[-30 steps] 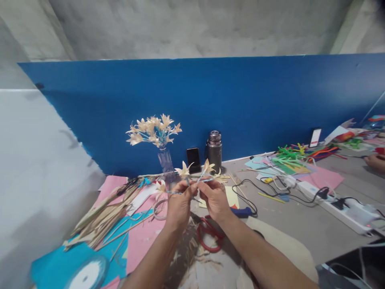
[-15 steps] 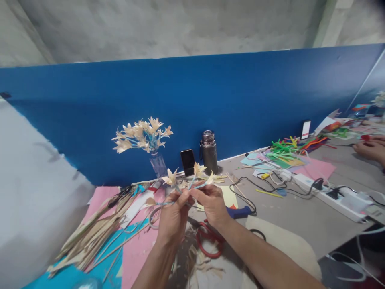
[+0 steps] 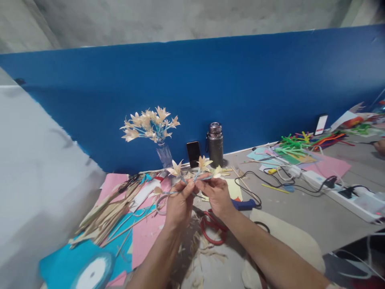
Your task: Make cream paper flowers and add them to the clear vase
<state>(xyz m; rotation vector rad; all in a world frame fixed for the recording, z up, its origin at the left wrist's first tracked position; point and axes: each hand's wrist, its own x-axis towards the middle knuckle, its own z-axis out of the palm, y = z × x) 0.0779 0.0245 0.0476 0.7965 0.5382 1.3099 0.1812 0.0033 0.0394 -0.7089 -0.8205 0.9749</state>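
Both hands meet over the table, pinching the pale-blue wrapped stems of a small spray of cream handmade flowers (image 3: 203, 163). My left hand (image 3: 179, 202) is closed on the stems from the left, thumb on top. From the right, my right hand (image 3: 217, 196) pinches them, its thumb and fingertips close to the left thumb. Three blooms stand above the fingers, and another pale one pokes out left of my left hand. A grey loop (image 3: 161, 204), perhaps part of the stem, curves beside that hand. Red-handled scissors (image 3: 213, 228) lie below the hands.
A glass vase (image 3: 164, 155) of similar flowers, a phone (image 3: 193, 153) and a thermos (image 3: 215, 145) stand by the blue partition. Dried strips (image 3: 105, 216) lie left, a roll of tape (image 3: 93, 273) front left. Right are a blue-handled tool (image 3: 245, 204), cables, a power strip (image 3: 343, 196) and another person's hand (image 3: 380, 147).
The view has shifted, so the table contents sit further right and the tape roll shows more fully. My hands keep their pinch on the stems, and the other person's hand is now mostly out of frame.
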